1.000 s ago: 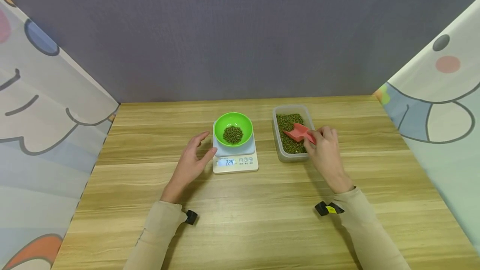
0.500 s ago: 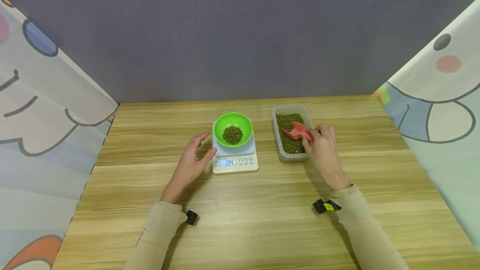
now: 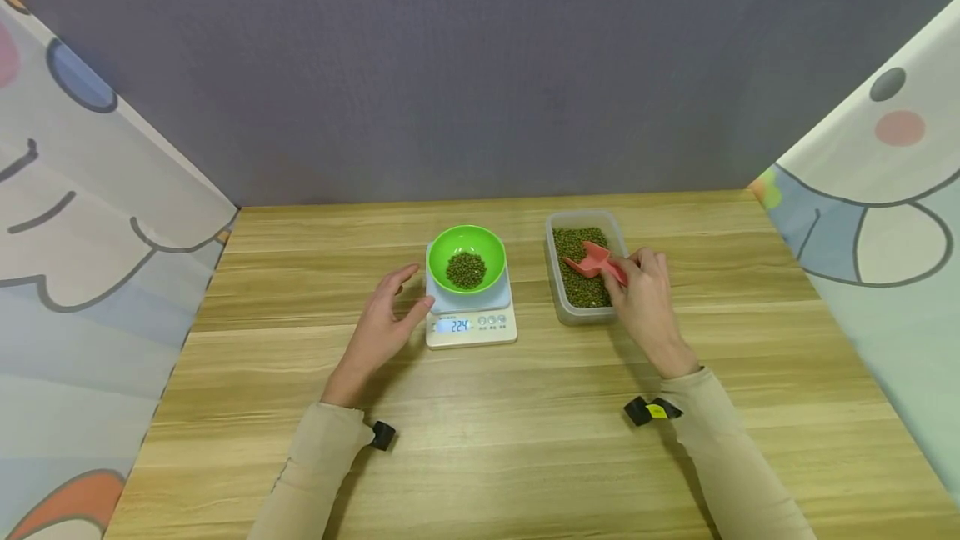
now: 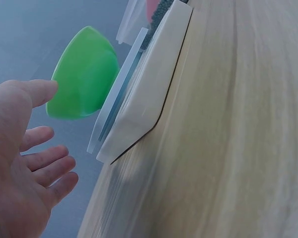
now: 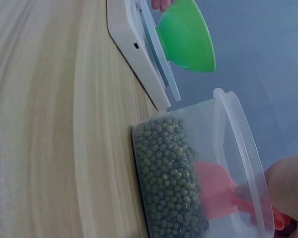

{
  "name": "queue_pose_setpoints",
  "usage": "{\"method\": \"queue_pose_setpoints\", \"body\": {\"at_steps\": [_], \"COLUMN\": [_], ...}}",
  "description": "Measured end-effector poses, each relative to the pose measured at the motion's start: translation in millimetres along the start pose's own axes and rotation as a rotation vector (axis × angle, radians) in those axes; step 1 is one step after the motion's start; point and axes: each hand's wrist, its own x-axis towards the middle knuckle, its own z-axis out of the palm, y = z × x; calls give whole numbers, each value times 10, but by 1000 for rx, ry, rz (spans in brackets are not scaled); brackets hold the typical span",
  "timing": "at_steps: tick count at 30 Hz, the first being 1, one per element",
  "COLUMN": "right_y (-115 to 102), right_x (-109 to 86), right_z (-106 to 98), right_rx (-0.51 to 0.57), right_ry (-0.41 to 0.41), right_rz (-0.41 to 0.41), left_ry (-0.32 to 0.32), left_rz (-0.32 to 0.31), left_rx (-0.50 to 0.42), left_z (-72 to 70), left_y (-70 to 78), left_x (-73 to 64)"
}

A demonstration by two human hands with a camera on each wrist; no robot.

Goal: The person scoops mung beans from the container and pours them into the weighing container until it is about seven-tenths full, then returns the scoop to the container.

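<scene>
My right hand (image 3: 647, 307) pinches the handle of a red scoop (image 3: 595, 260). The scoop's blade rests on mung beans (image 3: 576, 238) in a clear plastic container (image 3: 557, 290); in the right wrist view the blade (image 5: 214, 186) shows through the wall. To the left, a green bowl (image 3: 442, 252) with a small heap of mung beans (image 3: 466, 271) stands on a white kitchen scale (image 3: 471, 337), whose display reads 22.4. Beside the scale's left edge is my left hand (image 3: 378, 327), fingers spread and relaxed, holding nothing. The left wrist view shows its thumb near the bowl (image 4: 87, 74).
All of this stands on a wood-grain table (image 3: 495, 440). A dark grey panel (image 3: 480, 73) rises behind it, and printed cloths with cartoon figures hang at the left and right sides. Between scale and container lies a narrow strip of tabletop.
My right hand and the scoop have shifted slightly up and to the left over the beans. The left hand, bowl and scale reading stay the same.
</scene>
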Motion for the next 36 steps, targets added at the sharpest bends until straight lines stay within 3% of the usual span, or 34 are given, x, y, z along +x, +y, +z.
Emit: {"method": "queue_pose_setpoints", "body": {"at_steps": [23, 36], "right_y": [5, 22], "right_x": [-48, -107], "right_z": [-3, 2], "right_rx": [66, 105], "right_ry": [38, 113], "right_rz": [53, 56], "left_ry": [-3, -2], "left_rz": [0, 4], "left_rx": [-6, 0], "left_z": [13, 12], "left_y": [17, 17], "left_x": [1, -8]}}
